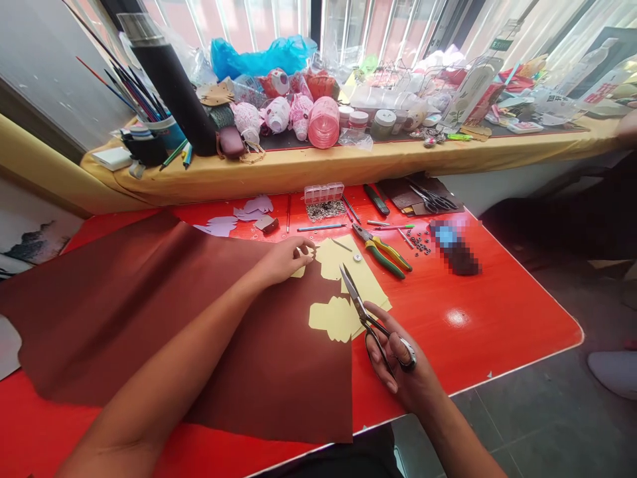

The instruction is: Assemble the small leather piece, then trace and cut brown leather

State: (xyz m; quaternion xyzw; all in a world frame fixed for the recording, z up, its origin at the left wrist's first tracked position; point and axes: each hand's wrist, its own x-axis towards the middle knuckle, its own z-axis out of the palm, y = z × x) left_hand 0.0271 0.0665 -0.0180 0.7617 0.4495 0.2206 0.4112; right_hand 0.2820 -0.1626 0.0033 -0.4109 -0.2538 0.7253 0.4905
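Observation:
My right hand [405, 362] holds a pair of scissors [359, 302], fingers through the handles and blades pointing up and away; the blades look nearly closed. My left hand [291, 257] has its fingers curled together over a small yellow paper piece [298, 272], partly hidden beneath the hand. Under both lies a large sheet of brown leather [279, 372] across the left of the table. On its right edge rests a yellow paper cutout with a scalloped side [331, 318], just left of the scissors. Larger yellow paper sheets [371, 285] lie behind the blades.
Pliers [381, 251] with green and yellow handles lie beyond the paper. Farther back on the red table [497, 332] are a clear compartment box [324, 202], a cutter knife [376, 199] and black scissors [432, 198]. A cluttered window sill [298, 159] runs along the back.

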